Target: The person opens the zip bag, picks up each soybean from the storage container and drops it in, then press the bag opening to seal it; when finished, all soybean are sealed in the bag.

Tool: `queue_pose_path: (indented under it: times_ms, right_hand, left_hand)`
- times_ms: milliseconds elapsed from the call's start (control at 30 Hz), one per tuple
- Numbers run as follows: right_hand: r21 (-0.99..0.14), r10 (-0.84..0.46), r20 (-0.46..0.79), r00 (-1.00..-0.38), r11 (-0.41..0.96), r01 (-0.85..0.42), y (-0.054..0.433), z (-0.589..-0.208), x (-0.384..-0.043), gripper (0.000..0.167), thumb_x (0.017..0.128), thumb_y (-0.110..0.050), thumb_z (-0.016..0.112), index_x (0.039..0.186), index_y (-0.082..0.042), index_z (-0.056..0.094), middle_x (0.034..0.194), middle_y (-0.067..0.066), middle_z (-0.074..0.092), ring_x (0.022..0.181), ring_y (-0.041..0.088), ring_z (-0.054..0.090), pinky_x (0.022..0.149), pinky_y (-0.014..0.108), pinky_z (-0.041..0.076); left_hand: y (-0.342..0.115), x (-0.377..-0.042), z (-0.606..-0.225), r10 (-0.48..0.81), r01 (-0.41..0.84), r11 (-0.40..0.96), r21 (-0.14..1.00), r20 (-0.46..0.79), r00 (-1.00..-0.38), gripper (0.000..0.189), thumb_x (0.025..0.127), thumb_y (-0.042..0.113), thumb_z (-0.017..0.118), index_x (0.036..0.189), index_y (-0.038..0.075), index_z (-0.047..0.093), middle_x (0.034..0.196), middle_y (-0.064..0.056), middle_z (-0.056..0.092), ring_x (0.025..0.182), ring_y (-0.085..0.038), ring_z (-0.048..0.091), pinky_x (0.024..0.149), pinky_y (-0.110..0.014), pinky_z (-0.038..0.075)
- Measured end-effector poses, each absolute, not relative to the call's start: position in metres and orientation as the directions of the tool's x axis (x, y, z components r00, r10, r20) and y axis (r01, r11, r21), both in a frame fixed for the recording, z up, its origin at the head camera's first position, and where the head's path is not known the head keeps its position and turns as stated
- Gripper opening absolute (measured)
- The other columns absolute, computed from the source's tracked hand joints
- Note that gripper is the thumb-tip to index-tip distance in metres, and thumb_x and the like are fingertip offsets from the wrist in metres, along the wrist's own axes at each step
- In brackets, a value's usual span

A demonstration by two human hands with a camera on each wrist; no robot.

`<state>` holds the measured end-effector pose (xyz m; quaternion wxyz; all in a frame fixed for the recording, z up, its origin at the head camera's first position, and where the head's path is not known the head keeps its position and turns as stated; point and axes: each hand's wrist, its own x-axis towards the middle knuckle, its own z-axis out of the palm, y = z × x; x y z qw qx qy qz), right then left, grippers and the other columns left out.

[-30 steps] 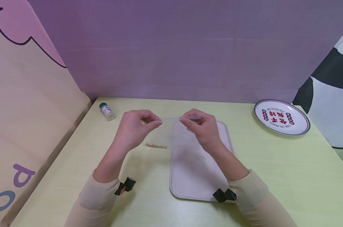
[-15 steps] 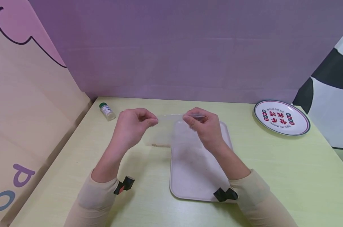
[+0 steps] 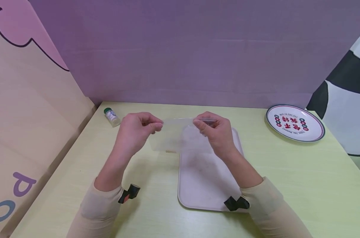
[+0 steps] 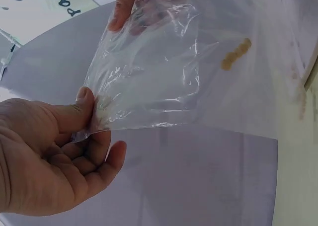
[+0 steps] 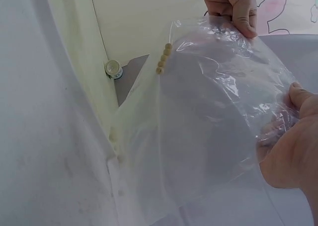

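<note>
Between my two hands hangs a clear plastic bag, stretched above the table and the left part of a pale tray. My left hand pinches its upper left corner with thumb and fingers. On the other side my right hand grips the upper right end, where the plastic bunches up. Low on the bag shows a short row of round tan beads, seen through the plastic in the left wrist view. Those beads also appear in the right wrist view; whether they are strung or loose I cannot tell.
A small jar with a green lid stands at the back left of the table. An oval white plate with red lettering lies at the back right. A purple panel closes off the far side.
My left hand has moved slightly left and up, drawing the bag wider. The right hand has shifted a little right and up. The beads appear farther right and show less.
</note>
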<state>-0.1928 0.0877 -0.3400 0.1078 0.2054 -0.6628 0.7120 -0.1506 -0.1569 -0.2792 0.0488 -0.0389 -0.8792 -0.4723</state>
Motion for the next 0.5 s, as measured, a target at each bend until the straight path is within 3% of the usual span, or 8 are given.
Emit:
queue_pose_path:
  times_ms: [167, 333, 500]
  right_hand:
    - [-0.896, -0.109, 0.44, -0.892, -0.121, -0.427, 0.0871, -0.3391, -0.1923, 0.009, 0.089, -0.005, 0.077, 0.085, -0.013, 0.076, 0.071, -0.003, 0.059, 0.063, 0.012, 0.047, 0.054, 0.024, 0.038]
    - [-0.897, -0.106, 0.437, -0.893, -0.126, -0.424, 0.0849, -0.3387, -0.1907, 0.016, 0.089, -0.001, 0.075, 0.084, -0.016, 0.076, 0.072, -0.003, 0.061, 0.064, 0.012, 0.048, 0.055, 0.023, 0.04]
    - [-0.9, -0.132, 0.435, -0.891, -0.101, -0.424, 0.0829, -0.3404, -0.1886, 0.005, 0.088, -0.007, 0.078, 0.086, -0.011, 0.076, 0.074, -0.003, 0.062, 0.064, 0.013, 0.049, 0.056, 0.024, 0.04]
  left_hand:
    - [-0.1546, -0.1484, -0.2783, 0.002, 0.146, 0.573, 0.806, 0.177, -0.984, 0.005, 0.091, 0.014, 0.077, 0.095, 0.014, 0.08, 0.085, 0.0, 0.075, 0.082, -0.021, 0.068, 0.071, -0.037, 0.049]
    - [-0.1529, -0.1493, -0.2793, 0.055, 0.199, 0.622, 0.757, 0.211, -0.976, 0.013, 0.09, 0.023, 0.079, 0.102, 0.018, 0.08, 0.094, 0.005, 0.075, 0.095, -0.018, 0.066, 0.077, -0.038, 0.051]
    - [-0.1479, -0.15, -0.2823, 0.129, 0.261, 0.634, 0.728, 0.233, -0.964, 0.014, 0.089, 0.025, 0.081, 0.1, 0.017, 0.081, 0.098, 0.007, 0.075, 0.099, -0.017, 0.066, 0.083, -0.039, 0.052]
